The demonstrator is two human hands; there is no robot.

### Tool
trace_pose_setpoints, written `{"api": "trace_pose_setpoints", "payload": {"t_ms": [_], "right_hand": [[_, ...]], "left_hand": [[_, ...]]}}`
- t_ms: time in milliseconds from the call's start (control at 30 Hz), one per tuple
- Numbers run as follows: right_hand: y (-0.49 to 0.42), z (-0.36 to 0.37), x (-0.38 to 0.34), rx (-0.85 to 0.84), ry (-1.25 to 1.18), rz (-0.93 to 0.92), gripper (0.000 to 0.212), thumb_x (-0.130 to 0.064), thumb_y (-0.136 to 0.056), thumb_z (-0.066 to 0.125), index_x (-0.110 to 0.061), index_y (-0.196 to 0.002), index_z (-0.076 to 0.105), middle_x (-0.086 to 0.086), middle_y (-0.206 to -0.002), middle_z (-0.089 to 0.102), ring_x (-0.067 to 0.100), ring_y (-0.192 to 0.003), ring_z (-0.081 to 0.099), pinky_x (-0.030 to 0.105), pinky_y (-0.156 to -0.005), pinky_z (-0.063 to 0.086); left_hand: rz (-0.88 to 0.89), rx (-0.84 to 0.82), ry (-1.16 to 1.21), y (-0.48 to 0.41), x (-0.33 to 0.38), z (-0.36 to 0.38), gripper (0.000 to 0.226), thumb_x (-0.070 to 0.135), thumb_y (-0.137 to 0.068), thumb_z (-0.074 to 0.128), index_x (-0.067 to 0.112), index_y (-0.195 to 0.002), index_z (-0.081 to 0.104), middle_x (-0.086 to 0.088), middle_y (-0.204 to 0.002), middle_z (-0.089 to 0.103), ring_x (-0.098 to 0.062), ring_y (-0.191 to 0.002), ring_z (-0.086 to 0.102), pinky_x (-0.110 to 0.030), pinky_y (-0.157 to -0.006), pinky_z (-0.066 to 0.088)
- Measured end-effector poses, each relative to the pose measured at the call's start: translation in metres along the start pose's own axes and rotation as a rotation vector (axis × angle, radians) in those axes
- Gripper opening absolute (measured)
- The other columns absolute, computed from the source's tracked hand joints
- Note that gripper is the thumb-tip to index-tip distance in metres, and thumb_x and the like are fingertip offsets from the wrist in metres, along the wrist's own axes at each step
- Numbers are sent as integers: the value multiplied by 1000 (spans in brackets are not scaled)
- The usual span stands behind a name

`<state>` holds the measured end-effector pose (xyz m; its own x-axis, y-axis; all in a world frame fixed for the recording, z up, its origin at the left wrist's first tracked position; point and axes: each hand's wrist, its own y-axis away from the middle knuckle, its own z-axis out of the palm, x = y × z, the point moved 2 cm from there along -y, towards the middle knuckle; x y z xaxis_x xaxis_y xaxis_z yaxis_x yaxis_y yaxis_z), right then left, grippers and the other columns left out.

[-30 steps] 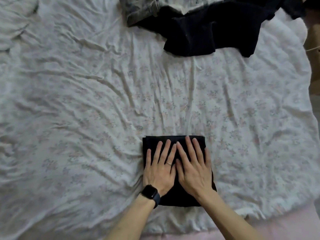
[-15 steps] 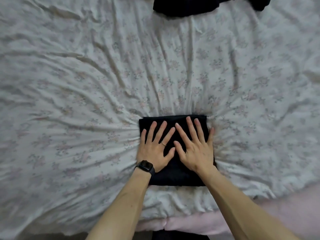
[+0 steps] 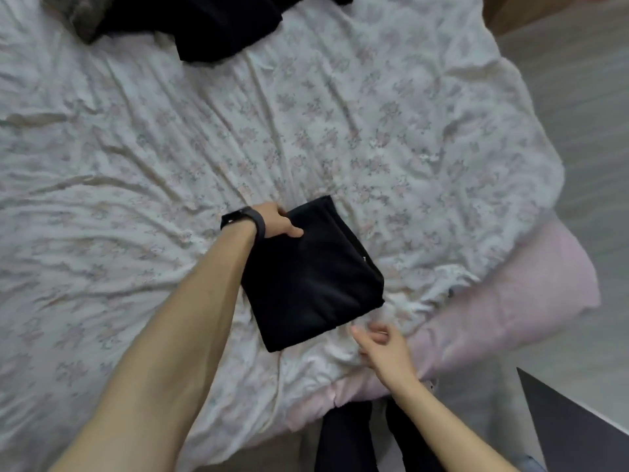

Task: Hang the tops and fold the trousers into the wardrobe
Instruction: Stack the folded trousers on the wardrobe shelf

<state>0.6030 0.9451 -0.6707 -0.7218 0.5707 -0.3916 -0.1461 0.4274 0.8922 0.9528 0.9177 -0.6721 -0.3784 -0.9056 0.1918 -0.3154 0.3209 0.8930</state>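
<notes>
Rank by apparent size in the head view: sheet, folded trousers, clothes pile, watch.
1. sheet
2. folded trousers and clothes pile: similar, and the frame crops the pile, so unranked
3. watch

Both palms no longer press flat on the folded black trousers. The left hand now grips their far edge, thumb on top, and the bundle sits turned at an angle. The right hand has come off, loosely curled beside the near corner.
</notes>
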Motion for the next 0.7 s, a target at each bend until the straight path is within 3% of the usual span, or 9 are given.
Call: {"api": "trace_pose_setpoints", "payload": {"t_ms": [133,233,333,433,500,533,633,700], "right_hand": [[-11,9,-10,-26,-235,-19,53,-53,-75,83,-26,-115,62,-6,-103,76,10,-94,73,41,-87,61],[-18,6,-31,107,-213,-68,40,-49,-80,78,-28,-112,63,-10,-104,73,13,-97,70,42,-92,58],[-24,-8,-77,187,-207,-174,31,-49,-81,71,-30,-104,62,-8,-102,71,14,-97,68,43,-90,57],[-41,-23,-146,232,-113,-327,26,-51,-83,68,-33,-101,62,-15,-96,68,9,-92,67,28,-76,52],[-54,-24,-190,223,16,-439,20,-49,-86,69,-35,-99,63,-20,-92,65,2,-92,64,20,-71,46],[-61,-23,-203,196,66,-476,18,-47,-88,69,-36,-101,64,-20,-93,66,1,-92,64,22,-74,50],[-79,-13,-215,40,162,-489,25,-39,-90,72,-32,-114,68,-11,-106,71,12,-101,68,44,-92,57],[-78,-13,-206,-97,199,-469,35,-34,-87,78,-36,-120,67,-9,-112,72,13,-103,70,46,-92,58]], "left_hand": [[-25,-68,127,4,-5,2,59,57,-60,87,22,-106,74,2,-106,72,-22,-94,69,-37,-83,55],[11,-92,261,27,-16,-3,67,57,-55,88,24,-112,73,2,-110,73,-24,-102,70,-40,-95,53],[88,-100,563,57,-41,4,55,54,-63,85,26,-109,73,3,-105,77,-18,-96,74,-32,-80,58],[101,-14,925,75,-73,29,63,56,-71,82,19,-120,69,-2,-116,74,-23,-109,70,-50,-100,52],[94,-4,1173,78,-90,47,63,48,-71,83,17,-124,67,-5,-124,71,-26,-116,66,-53,-107,46],[82,-16,1258,78,-94,56,61,41,-73,84,18,-127,65,-4,-124,70,-24,-114,67,-48,-104,49],[58,12,1490,72,-107,85,62,15,-80,82,18,-135,55,-5,-118,72,-20,-90,74,-34,-74,56],[36,89,1580,65,-110,100,64,9,-83,78,21,-139,50,-6,-124,69,-22,-91,75,-33,-70,59]]}}
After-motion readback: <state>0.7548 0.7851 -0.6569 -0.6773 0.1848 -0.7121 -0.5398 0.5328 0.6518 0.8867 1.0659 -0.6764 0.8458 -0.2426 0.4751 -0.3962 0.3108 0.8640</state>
